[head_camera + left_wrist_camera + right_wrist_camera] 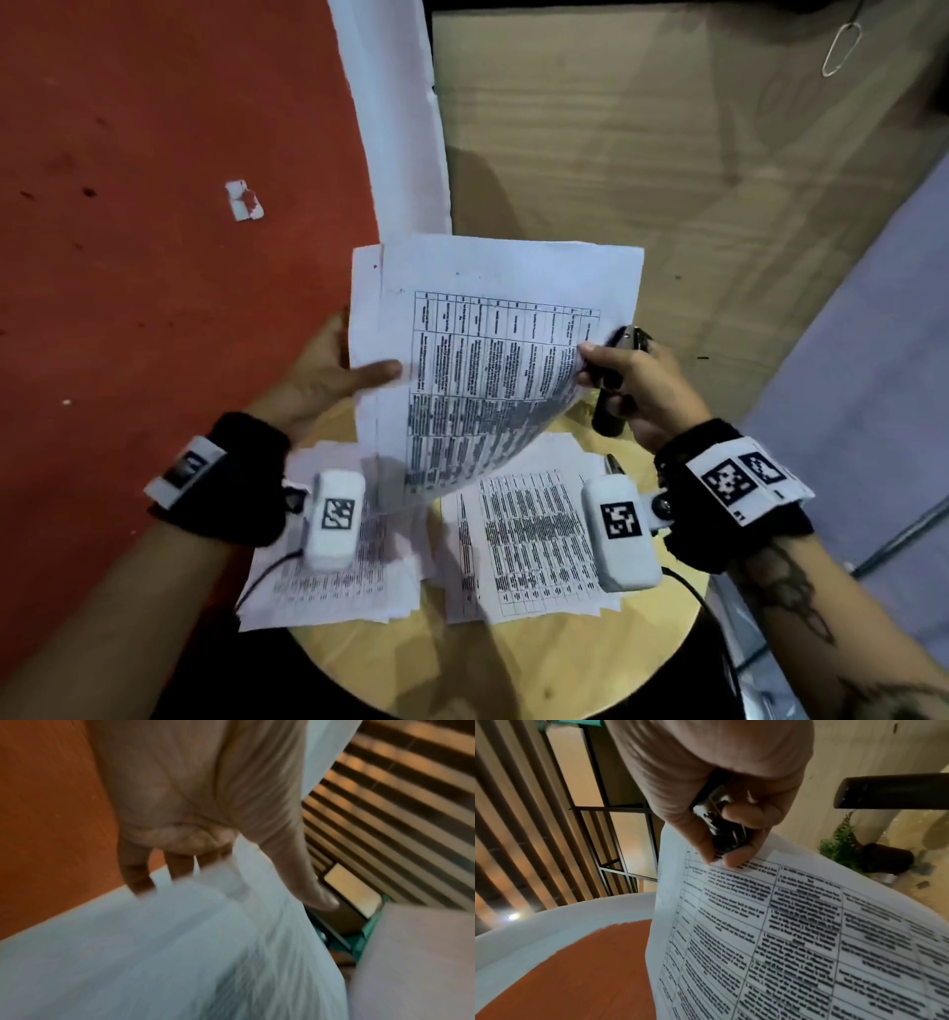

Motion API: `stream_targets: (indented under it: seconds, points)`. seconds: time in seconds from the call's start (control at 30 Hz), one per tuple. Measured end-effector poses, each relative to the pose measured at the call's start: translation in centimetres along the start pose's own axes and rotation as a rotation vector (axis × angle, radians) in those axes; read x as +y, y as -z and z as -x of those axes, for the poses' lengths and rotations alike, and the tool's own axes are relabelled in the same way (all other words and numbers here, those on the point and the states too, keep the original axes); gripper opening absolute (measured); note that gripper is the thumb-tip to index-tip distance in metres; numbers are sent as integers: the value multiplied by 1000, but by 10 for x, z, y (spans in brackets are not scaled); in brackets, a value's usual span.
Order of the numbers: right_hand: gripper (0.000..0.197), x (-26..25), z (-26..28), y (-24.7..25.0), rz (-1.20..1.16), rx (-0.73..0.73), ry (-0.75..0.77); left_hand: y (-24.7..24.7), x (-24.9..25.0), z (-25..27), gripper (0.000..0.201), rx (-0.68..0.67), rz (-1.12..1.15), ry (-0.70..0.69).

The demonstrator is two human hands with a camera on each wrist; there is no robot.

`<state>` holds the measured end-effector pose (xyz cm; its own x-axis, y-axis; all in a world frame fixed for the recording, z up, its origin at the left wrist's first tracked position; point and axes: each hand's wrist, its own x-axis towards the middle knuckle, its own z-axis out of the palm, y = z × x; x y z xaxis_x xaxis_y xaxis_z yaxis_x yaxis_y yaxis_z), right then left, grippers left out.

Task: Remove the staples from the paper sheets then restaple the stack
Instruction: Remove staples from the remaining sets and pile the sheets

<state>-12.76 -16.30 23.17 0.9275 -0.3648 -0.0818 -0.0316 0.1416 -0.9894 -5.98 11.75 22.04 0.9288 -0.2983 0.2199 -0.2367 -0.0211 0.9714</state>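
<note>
A person's left hand (328, 375) and right hand (631, 380), the latter's grip also curled round a staple remover (624, 342), pinch printed sheets (493, 360) above the round worktop (513, 663), where loose pages (534, 534) suggest unstapling underway, restapling ahead.
</note>
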Motion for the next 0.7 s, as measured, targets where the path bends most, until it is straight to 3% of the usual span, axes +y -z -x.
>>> stream_targets:
  seconds: [0.17,0.23,0.3,0.4,0.43,0.5,0.57,0.6,0.7]
  points:
    - [16,32,-12,-17,91,-65,-90,5,-37,8,86,93,2,67]
    - [11,58,-20,-9,244,-73,-94,29,-53,3,66,132,-29,122]
    - [8,94,-27,7,578,-122,-95,62,-81,-3,39,215,-166,209]
    - [8,166,-31,37,1212,-349,-246,103,-135,-9,11,280,-402,403]
    - [8,192,-31,47,1296,-396,-294,109,-152,-8,15,292,-435,472]
    - [8,227,-30,60,1371,-429,-383,117,-185,-5,40,325,-459,588]
    - [48,255,-31,72,1410,-444,-391,121,-212,-2,49,340,-489,660]
    - [58,264,-30,75,1431,-441,-406,123,-226,-4,52,338,-502,708]
    - [63,288,-27,84,1488,-478,-419,125,-256,-10,55,381,-523,809]
